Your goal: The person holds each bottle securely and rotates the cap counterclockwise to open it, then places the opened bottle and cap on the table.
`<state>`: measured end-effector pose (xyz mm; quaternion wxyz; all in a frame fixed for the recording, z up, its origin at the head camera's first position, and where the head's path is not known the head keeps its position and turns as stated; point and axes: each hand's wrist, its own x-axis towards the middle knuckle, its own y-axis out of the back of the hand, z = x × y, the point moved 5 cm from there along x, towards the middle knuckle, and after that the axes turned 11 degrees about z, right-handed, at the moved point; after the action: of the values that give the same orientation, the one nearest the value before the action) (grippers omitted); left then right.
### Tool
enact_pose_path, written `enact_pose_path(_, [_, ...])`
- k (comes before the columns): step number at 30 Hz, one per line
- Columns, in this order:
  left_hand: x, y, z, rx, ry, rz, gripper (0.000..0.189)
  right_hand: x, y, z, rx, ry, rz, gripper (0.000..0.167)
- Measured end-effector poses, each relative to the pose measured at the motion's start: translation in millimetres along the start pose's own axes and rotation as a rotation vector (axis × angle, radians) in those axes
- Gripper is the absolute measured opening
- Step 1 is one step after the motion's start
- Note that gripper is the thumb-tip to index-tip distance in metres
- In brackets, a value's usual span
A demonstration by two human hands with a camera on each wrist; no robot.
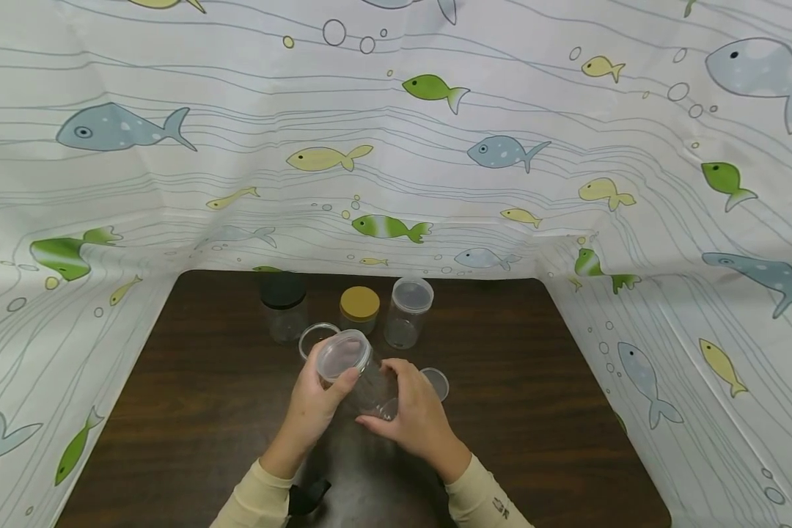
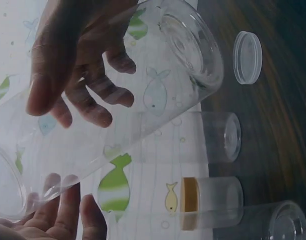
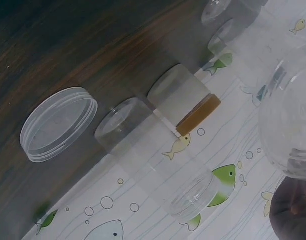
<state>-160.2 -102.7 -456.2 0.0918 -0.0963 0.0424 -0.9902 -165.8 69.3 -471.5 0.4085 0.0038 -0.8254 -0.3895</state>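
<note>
A tall clear jar (image 1: 371, 390) is held tilted in both hands above the table, its pale translucent top toward the left and its base toward the right. My left hand (image 1: 313, 400) grips it near the top, thumb across the near side. Around the lower end, my right hand (image 1: 422, 414) holds with thumb below and fingers above. The left wrist view shows the jar's ribbed base (image 2: 185, 42) and right-hand fingers through the clear wall. A loose clear round lid (image 1: 435, 384) lies flat on the table, just beyond the right hand.
Behind the hands stand a black-lidded jar (image 1: 284, 312), a short jar with a gold lid (image 1: 359, 304) and a tall clear-topped jar (image 1: 405, 323). Another clear jar rim (image 1: 319, 328) shows beside the left fingers. Fish-print sheeting (image 1: 396, 183) walls the dark table (image 1: 534, 411).
</note>
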Motion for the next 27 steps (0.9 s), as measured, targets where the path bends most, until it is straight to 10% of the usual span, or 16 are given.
enact_pose_path(14, [2.6, 10.6, -1.0, 0.015, -0.1, -0.062, 0.103, -1.5, -2, 2, 0.133, -0.048, -0.049, 0.087])
enact_pose_path(27, [5.9, 23.7, 10.5, -0.208, -0.278, -0.557, 0.119, -5.7, 0, 5, 0.624, -0.139, -0.412, 0.082])
